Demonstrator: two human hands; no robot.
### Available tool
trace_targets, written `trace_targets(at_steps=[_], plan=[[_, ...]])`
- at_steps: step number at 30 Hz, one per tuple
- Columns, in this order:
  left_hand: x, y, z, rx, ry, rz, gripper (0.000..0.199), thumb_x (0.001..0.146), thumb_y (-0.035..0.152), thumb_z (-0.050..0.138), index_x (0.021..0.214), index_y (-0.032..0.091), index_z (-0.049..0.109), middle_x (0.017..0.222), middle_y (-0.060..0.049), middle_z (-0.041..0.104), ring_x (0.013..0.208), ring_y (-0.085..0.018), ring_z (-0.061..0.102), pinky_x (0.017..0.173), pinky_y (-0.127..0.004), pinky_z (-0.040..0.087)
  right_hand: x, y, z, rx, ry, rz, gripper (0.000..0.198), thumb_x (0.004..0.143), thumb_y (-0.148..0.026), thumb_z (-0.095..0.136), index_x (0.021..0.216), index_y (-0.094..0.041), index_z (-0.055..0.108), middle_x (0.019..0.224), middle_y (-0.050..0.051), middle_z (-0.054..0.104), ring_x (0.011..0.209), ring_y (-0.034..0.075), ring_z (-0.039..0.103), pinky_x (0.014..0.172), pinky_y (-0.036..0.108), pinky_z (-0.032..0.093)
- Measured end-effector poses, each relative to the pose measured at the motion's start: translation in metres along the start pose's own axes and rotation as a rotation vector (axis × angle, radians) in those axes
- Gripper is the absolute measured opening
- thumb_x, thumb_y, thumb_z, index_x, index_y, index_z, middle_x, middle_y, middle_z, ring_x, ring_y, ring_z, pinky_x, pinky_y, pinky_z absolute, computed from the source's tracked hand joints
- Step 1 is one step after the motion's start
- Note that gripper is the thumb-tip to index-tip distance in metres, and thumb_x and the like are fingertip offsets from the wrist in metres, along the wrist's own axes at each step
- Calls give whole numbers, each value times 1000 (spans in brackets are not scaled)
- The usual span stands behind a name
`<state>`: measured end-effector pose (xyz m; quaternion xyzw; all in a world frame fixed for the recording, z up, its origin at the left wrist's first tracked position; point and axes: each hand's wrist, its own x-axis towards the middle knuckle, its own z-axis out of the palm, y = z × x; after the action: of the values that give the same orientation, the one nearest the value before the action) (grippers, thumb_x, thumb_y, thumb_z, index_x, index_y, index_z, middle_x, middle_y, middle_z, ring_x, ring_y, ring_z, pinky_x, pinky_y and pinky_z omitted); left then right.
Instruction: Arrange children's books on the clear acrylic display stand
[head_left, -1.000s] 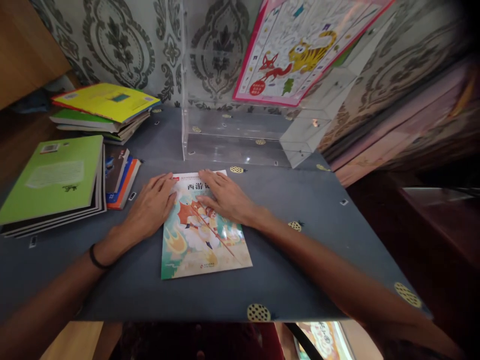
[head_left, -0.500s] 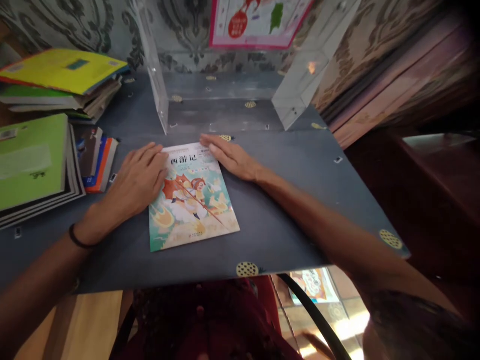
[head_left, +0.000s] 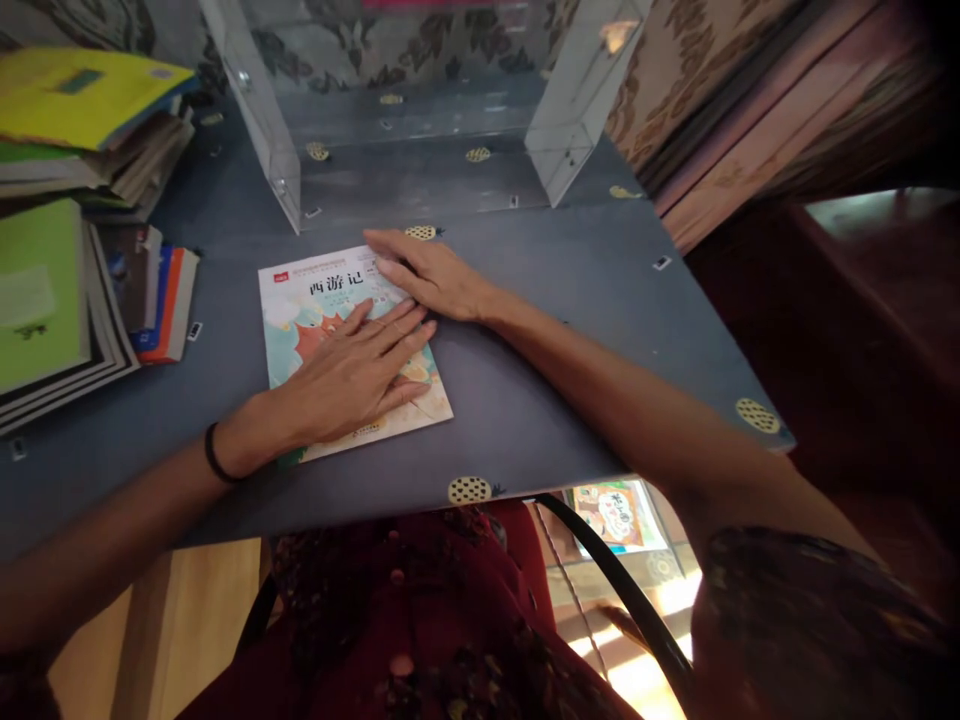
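One paperback book [head_left: 296,312], near the table [head_left: 517,425]'s front edge: likely light, flexible, slick-covered, best lifted by its bare left edge. My left hand [head_left: 352,375] lies flat across its cover, fingers extended; my right hand [head_left: 435,277], fingers outstretched, rests at its far right corner, gripping nothing.

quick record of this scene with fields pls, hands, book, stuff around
left hand: flat on the picture book, fingers spread
right hand: over the picture book's upper right corner
picture book: on the table, cover up
left side: yellow-topped stack, green-topped stack, orange book
beyond picture book: clear stand
below table edge: another book
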<state>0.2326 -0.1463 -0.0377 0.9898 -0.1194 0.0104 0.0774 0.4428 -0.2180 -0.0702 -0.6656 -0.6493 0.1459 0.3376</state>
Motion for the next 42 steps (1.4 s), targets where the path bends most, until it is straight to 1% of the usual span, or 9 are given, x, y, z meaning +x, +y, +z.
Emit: trace_targets(at_steps=[6,11,15,18,23,30,35,39,42], plan=[[-12,34,7,-55,0,69,62,106,51,37,156,14,38,162,-15,42,156,-27,27,128,-55,14,0,3,10,-69,5,-2,62,105,-56,36,155,-18,43,161,12,44,153,27,33,126,52,23],[-28,30,4,-82,190,29,49,107,45,38,147,19,51,155,-9,53,148,-22,43,128,-48,25,-9,-25,8,-112,-14,69,59,104,-47,43,155,-18,42,162,16,41,155,29,29,125,57,24],[-57,-16,16,36,487,-441,50,104,43,38,143,17,54,153,-16,53,146,-33,44,119,-57,38,-38,-63,10,-161,2,263,72,102,-46,50,160,-9,30,168,26,19,157,34,17,125,56,25],[-78,-49,36,17,520,-772,74,95,61,40,143,5,51,150,-29,52,145,-46,41,114,-69,35,-60,-92,17,-189,-67,329,71,100,-38,54,160,-7,31,168,28,14,158,37,10,126,59,19],[-80,-59,49,-407,634,-772,68,91,60,48,143,17,52,149,-15,57,145,-35,46,121,-52,37,-65,-117,20,-181,-103,382,66,99,-30,54,158,-8,35,169,26,13,158,37,10,126,56,20],[-56,-33,-2,-1367,923,-1072,80,72,42,77,142,18,48,142,-19,63,129,-37,62,98,-45,59,-69,-115,17,-114,-89,399,70,100,-38,50,161,-8,30,171,22,5,158,36,6,126,57,18],[-43,-4,-36,-1856,809,-1112,79,57,13,90,131,12,62,104,-16,80,102,-41,75,81,-45,66,-78,-87,28,86,41,369,86,95,-43,57,165,-13,17,172,17,-2,159,32,2,129,53,14],[-37,1,-53,-1888,855,-1047,77,58,9,91,131,15,65,104,-13,81,99,-40,76,79,-44,68,-72,-69,24,401,322,322,88,87,-60,66,159,-20,35,163,17,37,152,36,33,123,59,28],[-31,-5,-58,-1851,900,-916,74,61,2,87,130,17,65,107,-10,80,99,-37,76,79,-41,68,-62,-66,14,801,278,268,73,79,-73,69,129,-20,66,122,13,74,113,35,70,103,57,51]])
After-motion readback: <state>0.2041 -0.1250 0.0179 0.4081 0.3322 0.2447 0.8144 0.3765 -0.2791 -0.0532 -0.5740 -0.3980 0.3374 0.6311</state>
